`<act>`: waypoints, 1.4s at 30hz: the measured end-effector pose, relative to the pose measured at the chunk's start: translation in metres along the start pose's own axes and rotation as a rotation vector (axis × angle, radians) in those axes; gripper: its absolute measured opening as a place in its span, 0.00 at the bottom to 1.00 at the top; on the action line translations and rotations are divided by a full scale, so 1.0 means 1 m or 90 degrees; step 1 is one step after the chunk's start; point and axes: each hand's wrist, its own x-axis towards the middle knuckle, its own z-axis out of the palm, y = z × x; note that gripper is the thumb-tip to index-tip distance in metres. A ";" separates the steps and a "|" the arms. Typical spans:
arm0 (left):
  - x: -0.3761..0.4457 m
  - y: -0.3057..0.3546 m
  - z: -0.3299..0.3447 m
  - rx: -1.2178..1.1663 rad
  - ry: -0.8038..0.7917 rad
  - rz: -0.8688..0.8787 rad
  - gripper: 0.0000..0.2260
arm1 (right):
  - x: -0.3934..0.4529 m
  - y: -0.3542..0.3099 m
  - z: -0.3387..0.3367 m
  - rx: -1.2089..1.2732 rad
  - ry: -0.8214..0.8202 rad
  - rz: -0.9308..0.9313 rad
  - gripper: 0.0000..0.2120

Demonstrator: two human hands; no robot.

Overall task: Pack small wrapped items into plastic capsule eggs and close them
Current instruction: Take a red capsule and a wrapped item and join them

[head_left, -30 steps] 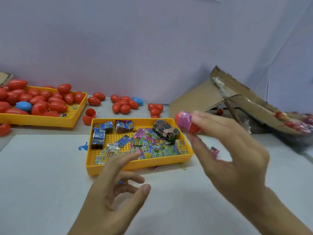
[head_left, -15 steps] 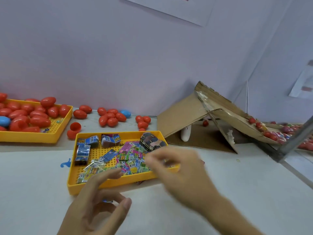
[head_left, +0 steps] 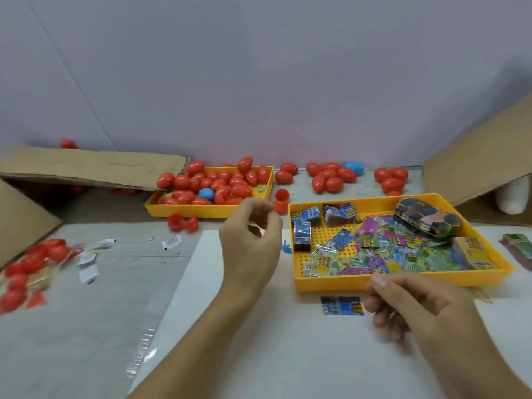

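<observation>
Left hand [head_left: 250,243] is raised between the two yellow trays, fingers curled loosely toward the thumb, and nothing shows in its grip. Right hand [head_left: 417,309] hovers low, just in front of the near tray [head_left: 403,280], fingers curled in; whether it pinches anything is hard to tell. That tray holds a heap of small wrapped packets [head_left: 383,251]. One blue packet [head_left: 342,305] lies on the white mat beside the right hand. Red eggs [head_left: 213,182] fill the far tray [head_left: 201,210], with a blue egg [head_left: 206,193] among them.
</observation>
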 end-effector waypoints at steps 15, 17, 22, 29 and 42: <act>0.147 -0.069 0.011 0.781 -0.329 0.064 0.21 | 0.004 0.003 -0.001 -0.014 -0.020 0.013 0.18; 0.139 -0.067 0.007 0.798 -0.319 0.098 0.19 | 0.004 0.002 -0.002 -0.016 -0.025 0.013 0.18; 0.107 -0.043 -0.007 0.519 -0.076 0.344 0.15 | 0.002 0.002 -0.003 -0.001 -0.033 0.016 0.15; -0.025 0.040 0.015 -0.124 -0.152 0.264 0.25 | 0.001 -0.004 -0.004 0.085 -0.008 0.039 0.23; -0.100 0.043 0.020 -0.255 -0.236 -0.012 0.24 | 0.002 0.000 -0.012 0.021 -0.100 0.000 0.27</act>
